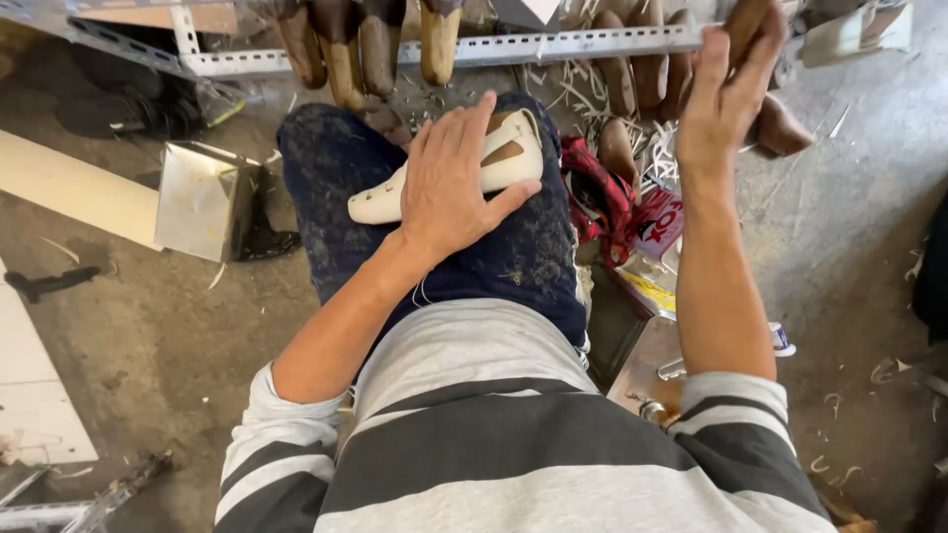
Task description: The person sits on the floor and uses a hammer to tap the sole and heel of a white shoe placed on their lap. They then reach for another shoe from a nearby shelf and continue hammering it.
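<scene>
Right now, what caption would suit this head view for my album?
Left hand presses a white shoe last on the knee while right hand reaches a brown last on the metal rack.

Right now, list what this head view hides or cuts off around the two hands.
- Middle of the white shoe last: covered by the left hand.
- Brown piece gripped by the right hand: fingers wrap it and the top edge cuts it off.
- Brown lasts on the metal rack: upper ends cut by the top edge.
- Red bag: contents hidden.

Metal box [197,200] on floor; red bag [599,200]; shavings [583,84] scattered.
</scene>
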